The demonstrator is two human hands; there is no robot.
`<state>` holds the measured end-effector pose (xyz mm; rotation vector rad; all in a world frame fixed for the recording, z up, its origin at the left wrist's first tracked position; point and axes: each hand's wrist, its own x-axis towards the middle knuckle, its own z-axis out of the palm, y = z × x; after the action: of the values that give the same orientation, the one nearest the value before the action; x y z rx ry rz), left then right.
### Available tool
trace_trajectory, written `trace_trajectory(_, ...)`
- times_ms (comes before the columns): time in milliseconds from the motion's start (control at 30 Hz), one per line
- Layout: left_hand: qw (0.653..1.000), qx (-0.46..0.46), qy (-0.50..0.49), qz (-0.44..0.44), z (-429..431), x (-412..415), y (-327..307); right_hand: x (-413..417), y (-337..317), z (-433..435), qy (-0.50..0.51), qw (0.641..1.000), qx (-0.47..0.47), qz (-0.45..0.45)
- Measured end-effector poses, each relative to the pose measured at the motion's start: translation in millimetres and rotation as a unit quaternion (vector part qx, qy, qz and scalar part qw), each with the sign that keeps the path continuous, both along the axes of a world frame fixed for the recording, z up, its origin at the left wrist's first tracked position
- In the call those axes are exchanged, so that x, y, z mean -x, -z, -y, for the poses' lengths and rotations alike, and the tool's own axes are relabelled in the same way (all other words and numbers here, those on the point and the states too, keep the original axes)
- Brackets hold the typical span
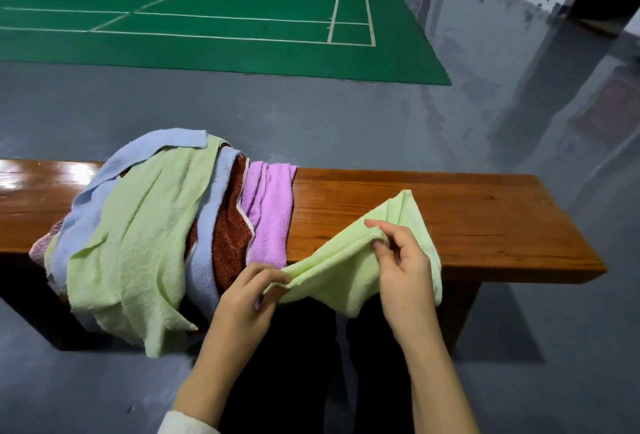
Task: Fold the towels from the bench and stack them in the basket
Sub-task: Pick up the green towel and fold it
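A small light green towel (343, 271) hangs over the front edge of the wooden bench (450, 212). My left hand (247, 298) pinches its left corner. My right hand (403, 271) pinches its upper edge near the middle. On the bench to the left lies a pile of unfolded towels: a large light green one (138, 239), a light blue one (100, 187), a dark red one (230, 222) and a purple one (272, 212). No basket is in view.
The bench's right half shows bare wood. Grey floor (311, 115) lies behind it, then a green court mat (207, 18) with white lines. My dark trouser legs are below the bench edge. A wall runs along the right.
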<state>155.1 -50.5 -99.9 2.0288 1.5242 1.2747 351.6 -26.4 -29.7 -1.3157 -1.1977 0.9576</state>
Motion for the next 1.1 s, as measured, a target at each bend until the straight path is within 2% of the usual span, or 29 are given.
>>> trace_trajectory(133,0.998,0.04,-0.007,-0.045,-9,17,0,0,4,-2,0.021,1.0,-0.011,0.014)
trace_trajectory(267,0.998,0.029,-0.03,-0.048,-19,24,-17,-2,4,-9,0.053,0.998,-0.024,0.015)
trace_trajectory(400,0.996,-0.008,-0.078,-0.042,-45,13,-56,-8,-16,-24,0.08,0.995,-0.042,0.029)
trace_trajectory(533,0.99,-0.083,-0.095,-0.066,-74,-1,-107,-16,-52,-44,0.113,0.984,-0.112,0.078)
trace_trajectory(600,0.99,-0.103,-0.091,-0.017,-86,-11,-132,-24,-71,-51,0.146,0.97,-0.155,0.12)
trace_trajectory(700,0.981,-0.073,-0.021,0.181,-86,-38,-167,-33,-100,-51,0.207,0.94,-0.202,0.183)
trace_trajectory(767,0.96,-0.054,0.026,0.274,-81,-57,-185,-37,-114,-49,0.195,0.951,-0.199,0.132)
trace_trajectory(800,0.956,-0.053,0.032,0.287,-80,-63,-193,-39,-121,-48,0.179,0.962,-0.188,0.081)
trace_trajectory(833,0.958,-0.059,0.03,0.279,-80,-67,-201,-42,-127,-47,0.164,0.969,-0.18,0.04)
trace_trajectory(900,0.968,-0.085,0.016,0.237,-81,-69,-215,-48,-136,-45,0.139,0.972,-0.187,0.018)
trace_trajectory(1000,0.976,-0.102,-0.007,0.194,-84,-60,-231,-56,-146,-43,0.092,0.973,-0.209,0.032)
trace_trajectory(1100,0.981,-0.077,-0.023,0.175,-94,-50,-233,-54,-150,-50,0.083,0.972,-0.208,0.068)
